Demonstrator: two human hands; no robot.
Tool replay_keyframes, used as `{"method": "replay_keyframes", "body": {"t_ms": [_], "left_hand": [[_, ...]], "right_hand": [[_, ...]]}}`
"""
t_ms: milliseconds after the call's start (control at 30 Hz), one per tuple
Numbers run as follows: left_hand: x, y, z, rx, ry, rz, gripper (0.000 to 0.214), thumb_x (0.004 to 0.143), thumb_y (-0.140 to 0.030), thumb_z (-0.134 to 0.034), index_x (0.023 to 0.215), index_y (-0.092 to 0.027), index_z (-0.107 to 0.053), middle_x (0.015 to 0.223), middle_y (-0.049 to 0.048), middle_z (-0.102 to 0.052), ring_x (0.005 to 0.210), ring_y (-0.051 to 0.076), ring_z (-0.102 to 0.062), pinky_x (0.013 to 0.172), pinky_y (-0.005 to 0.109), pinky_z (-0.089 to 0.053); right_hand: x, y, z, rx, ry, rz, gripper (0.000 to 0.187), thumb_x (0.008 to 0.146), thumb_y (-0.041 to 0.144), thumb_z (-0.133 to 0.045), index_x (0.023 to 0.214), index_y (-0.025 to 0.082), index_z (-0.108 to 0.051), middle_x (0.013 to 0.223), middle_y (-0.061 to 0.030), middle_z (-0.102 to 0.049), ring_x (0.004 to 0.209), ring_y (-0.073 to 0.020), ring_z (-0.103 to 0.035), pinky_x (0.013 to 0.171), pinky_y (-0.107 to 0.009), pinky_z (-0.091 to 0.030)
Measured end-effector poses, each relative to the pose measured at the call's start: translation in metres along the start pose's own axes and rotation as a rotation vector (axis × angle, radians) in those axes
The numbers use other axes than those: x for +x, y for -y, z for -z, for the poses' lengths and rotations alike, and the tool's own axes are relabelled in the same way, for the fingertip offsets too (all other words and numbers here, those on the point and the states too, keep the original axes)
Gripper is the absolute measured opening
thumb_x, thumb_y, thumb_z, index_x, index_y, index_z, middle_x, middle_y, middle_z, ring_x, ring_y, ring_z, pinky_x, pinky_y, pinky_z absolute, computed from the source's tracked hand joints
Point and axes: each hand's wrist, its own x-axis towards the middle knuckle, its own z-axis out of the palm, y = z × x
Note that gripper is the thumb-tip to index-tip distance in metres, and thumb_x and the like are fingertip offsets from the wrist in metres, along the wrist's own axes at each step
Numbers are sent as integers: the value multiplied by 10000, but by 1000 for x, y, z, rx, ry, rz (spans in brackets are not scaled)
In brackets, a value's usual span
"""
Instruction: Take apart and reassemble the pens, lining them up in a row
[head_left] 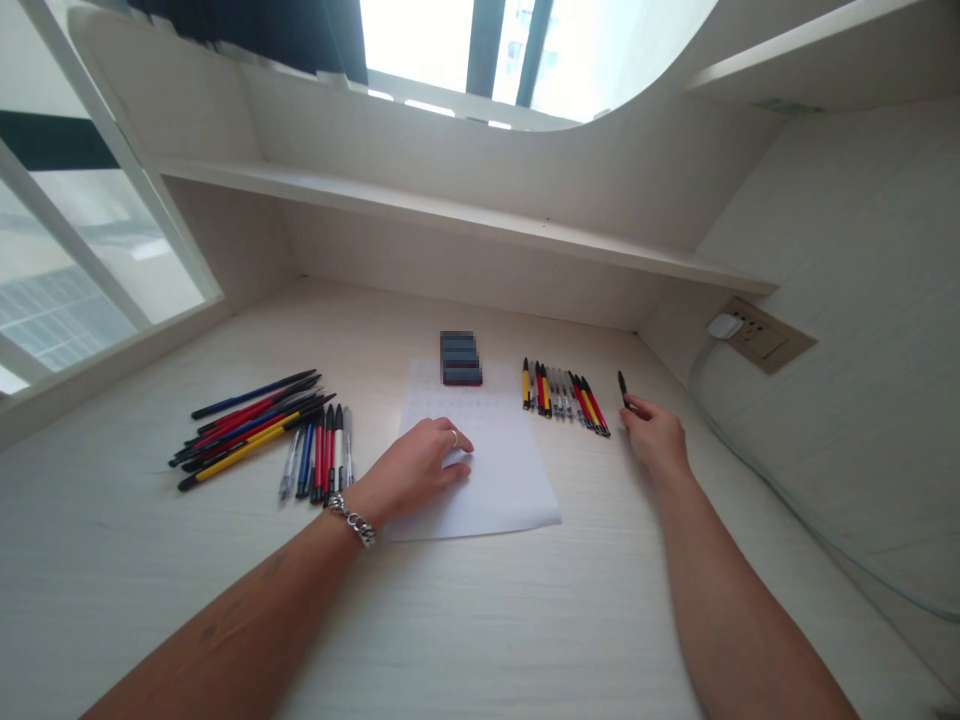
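A sheet of white paper (495, 490) lies on the desk, with faint marks on its upper part. My left hand (427, 460) rests on it, fingers apart and holding nothing. Over on the right, my right hand (654, 435) pinches a black pen (622, 385), its tip end pointing away from me. Just left of that hand, a row of pens (559, 392) in yellow, red, black and clear lies side by side. Left of the paper are a loose pile of pens (251, 425) and a second upright row (322, 455), partly behind my left wrist.
A dark blurred-out block (460, 358) sits at the paper's top edge. A shelf (450, 213) runs along the back wall. At right, a white plug (724, 326) is in the wall socket (769, 338), and its cable (750, 475) runs down along the wall side.
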Motion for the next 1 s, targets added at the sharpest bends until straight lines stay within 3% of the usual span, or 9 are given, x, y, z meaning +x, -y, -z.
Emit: {"method": "replay_keyframes", "body": {"t_ms": [100, 367, 1000], "left_hand": [[0, 1, -1, 3, -1, -1, 261, 804, -347, -557, 995, -214, -675, 1023, 66, -632, 953, 216, -555, 882, 326, -415], [1, 1, 0, 16, 9, -3, 265, 806, -355, -554, 998, -217, -674, 1028, 61, -625, 950, 209, -553, 877, 325, -413], [0, 3, -2, 7, -4, -2, 258, 803, -359, -558, 992, -227, -673, 1029, 54, -628, 950, 211, -555, 878, 328, -415]], "right_hand": [[1, -5, -1, -266, 13, 47, 412, 696, 307, -623, 1079, 164, -673, 869, -115, -711, 853, -246, -634, 793, -365, -446], [-8, 8, -9, -447, 76, 126, 319, 763, 345, -528, 948, 193, -737, 923, -128, -715, 855, -282, -644, 736, -358, -448], [-7, 13, -12, -477, 161, 30, 346, 806, 396, -503, 1016, 223, -717, 930, -98, -717, 836, -244, -643, 655, -293, -429]]}}
